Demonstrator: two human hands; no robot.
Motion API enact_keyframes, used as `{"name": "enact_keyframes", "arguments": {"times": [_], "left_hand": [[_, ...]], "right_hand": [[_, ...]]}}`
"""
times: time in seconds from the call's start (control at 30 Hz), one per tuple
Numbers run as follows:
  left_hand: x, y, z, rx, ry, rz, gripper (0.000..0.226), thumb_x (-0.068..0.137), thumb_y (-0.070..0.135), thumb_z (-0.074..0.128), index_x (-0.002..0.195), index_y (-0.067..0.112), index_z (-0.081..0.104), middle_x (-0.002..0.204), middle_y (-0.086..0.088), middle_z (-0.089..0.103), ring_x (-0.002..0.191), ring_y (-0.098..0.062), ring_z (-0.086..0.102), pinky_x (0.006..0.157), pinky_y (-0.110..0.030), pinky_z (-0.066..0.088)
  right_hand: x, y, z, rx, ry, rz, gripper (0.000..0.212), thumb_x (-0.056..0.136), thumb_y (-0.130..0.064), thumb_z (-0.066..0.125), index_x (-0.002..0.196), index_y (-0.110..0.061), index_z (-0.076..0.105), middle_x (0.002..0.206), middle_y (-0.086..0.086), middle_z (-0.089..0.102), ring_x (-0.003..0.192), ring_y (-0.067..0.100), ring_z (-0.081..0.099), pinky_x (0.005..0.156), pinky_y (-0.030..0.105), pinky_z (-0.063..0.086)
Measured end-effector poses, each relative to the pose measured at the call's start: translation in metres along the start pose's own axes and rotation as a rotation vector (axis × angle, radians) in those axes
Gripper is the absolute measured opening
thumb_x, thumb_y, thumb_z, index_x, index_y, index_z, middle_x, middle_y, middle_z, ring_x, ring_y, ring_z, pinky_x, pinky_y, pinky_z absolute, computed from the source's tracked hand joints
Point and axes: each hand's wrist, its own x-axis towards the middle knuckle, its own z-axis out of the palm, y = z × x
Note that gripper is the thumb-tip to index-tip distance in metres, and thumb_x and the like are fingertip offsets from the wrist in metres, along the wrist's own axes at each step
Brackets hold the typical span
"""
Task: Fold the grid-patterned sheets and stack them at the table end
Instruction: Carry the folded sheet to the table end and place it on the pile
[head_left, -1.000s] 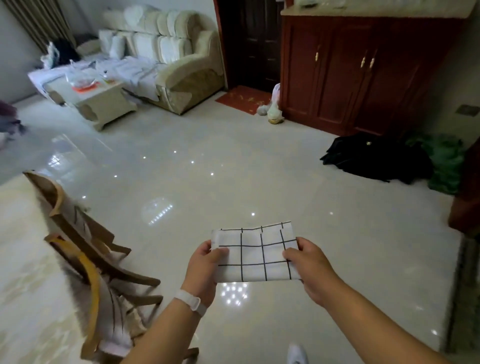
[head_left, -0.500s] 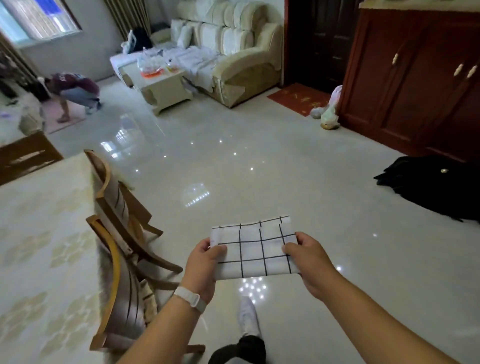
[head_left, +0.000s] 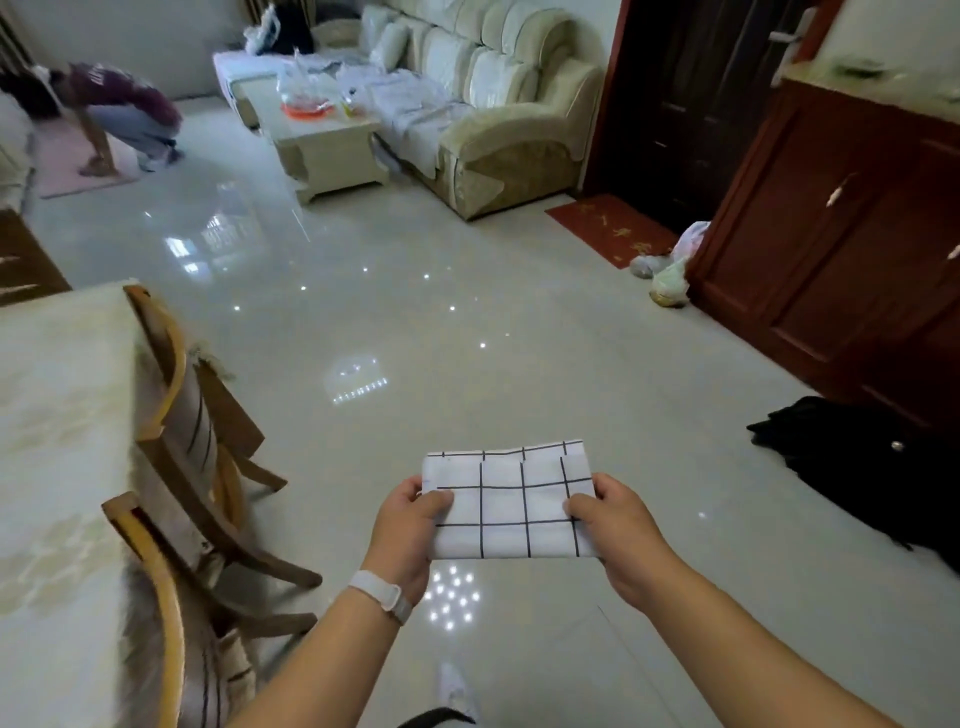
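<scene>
Folded grid-patterned sheet (head_left: 511, 501): white, black lines, a rectangle wider than it is deep. You hold it in the air above the tiled floor (head_left: 519, 322), at about 6 o'clock in the view.

Long axis: runs 9 to 3 o'clock, nearly level; the far edge rises slightly toward 3. The broad face tips up toward you. The far edge shows stacked layers, not quite flush.

Left hand (head_left: 410, 535): grips the sheet's 9 o'clock short edge, thumb pressed on top, fingers curled beneath and mostly hidden. White wristband (head_left: 382, 595) on that wrist.

Right hand (head_left: 621, 540): grips the 3 o'clock short edge the same way, thumb on top, fingers hidden under the cloth. The sheet spans the gap between your two hands, taut and flat.

Counter (head_left: 57, 441): pale patterned cloth, at 9 o'clock in the view, well apart from the sheet. Two wooden chairs (head_left: 197, 436) stand between it and your left hand.

Surroundings: black garment (head_left: 857, 457) on the floor at 3 o'clock; red-brown cabinet (head_left: 831, 249) at 2; cream sofa (head_left: 493, 114) and a low coffee table (head_left: 322, 140) at 12; a crouching person (head_left: 119, 114) at 10.
</scene>
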Motion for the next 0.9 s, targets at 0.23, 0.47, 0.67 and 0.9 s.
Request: {"name": "enact_keyframes", "arguments": {"times": [0.23,0.47,0.67,0.9], "left_hand": [[0.071,0.058,-0.054,-0.013,0.113,0.046,0.019,0.085,-0.001,0.056,0.102,0.006,0.063,0.098,-0.018,0.069,0.085,-0.03,0.064,0.081,-0.048,0.054],[0.102,0.089,-0.103,-0.095,0.232,0.047,0.027,0.078,0.008,0.063,0.105,0.008,0.063,0.108,-0.025,0.067,0.097,-0.041,0.065,0.085,-0.061,0.052],[0.132,0.103,-0.128,-0.16,0.344,0.052,0.023,0.087,0.001,0.057,0.107,0.009,0.063,0.101,-0.018,0.071,0.088,-0.032,0.067,0.072,-0.042,0.056],[0.193,0.14,-0.132,-0.213,0.475,0.068,0.019,0.087,-0.002,0.057,0.101,0.008,0.063,0.096,-0.016,0.071,0.081,-0.027,0.068,0.064,-0.037,0.055]], "right_hand": [[0.069,-0.047,0.088,-0.048,-0.119,-0.045,0.022,0.079,-0.003,0.054,0.094,-0.011,0.068,0.096,0.007,0.074,0.094,0.031,0.069,0.075,0.037,0.053],[0.113,-0.078,0.156,-0.105,-0.257,-0.056,0.024,0.073,-0.01,0.057,0.094,-0.012,0.068,0.094,0.004,0.075,0.093,0.03,0.069,0.078,0.041,0.054],[0.158,-0.098,0.204,-0.12,-0.399,-0.036,0.026,0.069,-0.012,0.058,0.094,-0.006,0.065,0.091,0.011,0.072,0.079,0.023,0.064,0.069,0.036,0.048],[0.243,-0.128,0.253,-0.155,-0.539,-0.025,0.018,0.081,-0.001,0.055,0.092,-0.009,0.066,0.089,0.006,0.074,0.079,0.024,0.067,0.069,0.036,0.05]]}}
